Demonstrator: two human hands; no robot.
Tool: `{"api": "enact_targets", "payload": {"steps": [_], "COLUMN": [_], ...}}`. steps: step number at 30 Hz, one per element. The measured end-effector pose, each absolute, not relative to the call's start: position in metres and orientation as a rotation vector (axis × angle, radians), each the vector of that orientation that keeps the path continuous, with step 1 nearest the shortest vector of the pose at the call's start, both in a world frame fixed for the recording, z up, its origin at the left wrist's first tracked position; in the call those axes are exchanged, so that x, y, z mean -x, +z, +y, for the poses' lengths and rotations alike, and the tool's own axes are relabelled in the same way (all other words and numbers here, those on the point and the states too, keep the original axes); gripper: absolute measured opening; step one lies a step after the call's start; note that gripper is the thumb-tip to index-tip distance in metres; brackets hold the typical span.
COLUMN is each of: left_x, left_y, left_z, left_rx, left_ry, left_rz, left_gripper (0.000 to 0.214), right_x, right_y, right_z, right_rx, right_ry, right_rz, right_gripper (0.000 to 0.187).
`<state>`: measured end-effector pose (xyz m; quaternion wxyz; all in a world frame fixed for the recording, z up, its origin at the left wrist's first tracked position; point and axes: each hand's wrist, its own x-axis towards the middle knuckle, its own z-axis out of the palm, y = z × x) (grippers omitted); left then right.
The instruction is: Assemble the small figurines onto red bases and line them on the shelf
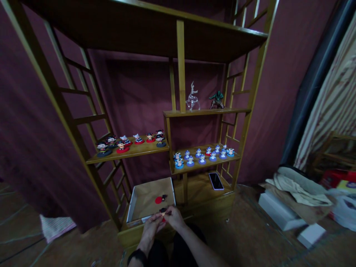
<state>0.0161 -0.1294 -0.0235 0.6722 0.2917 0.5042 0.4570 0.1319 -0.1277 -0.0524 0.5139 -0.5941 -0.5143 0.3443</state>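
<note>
Both hands meet over the front edge of a shallow white box (152,182). My left hand (154,225) is closed around the lower part of a small figurine (162,211) with dark hair and a red base. The fingers of my right hand (175,218) pinch the same figurine at its upper right side. Part of it is hidden by my fingers. Inside the box, behind my hands, another dark-haired figurine (164,197) lies tipped over with its red round base (158,200) toward the left.
Several figurines on red and dark bases stand on the left shelf (133,150). Purple and blue-based figurines fill the right shelf (207,165). Above are a clear deer ornament (192,99) and a green figure (217,100). A phone (216,181) lies on the bottom shelf; boxes (280,213) sit right.
</note>
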Motion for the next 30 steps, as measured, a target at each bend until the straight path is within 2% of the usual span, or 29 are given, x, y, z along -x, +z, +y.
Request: {"api": "enact_targets", "payload": {"steps": [14, 30], "left_x": [-0.0125, -0.0192], "left_y": [-0.0263, -0.0264], "left_z": [-0.1288, -0.1278], "left_rx": [-0.686, -0.692], "left_ry": [1.033, 1.031], "left_rz": [1.111, 1.159], "left_gripper": [0.016, 0.014], "right_x": [-0.1303, -0.1329], "right_y": [-0.0545, -0.0515], "right_z": [-0.1252, -0.1278], "right_rx": [1.393, 1.489], "right_ry": [0.877, 0.790], "right_rz": [-1.199, -1.219], "right_gripper": [0.006, 0.002]}}
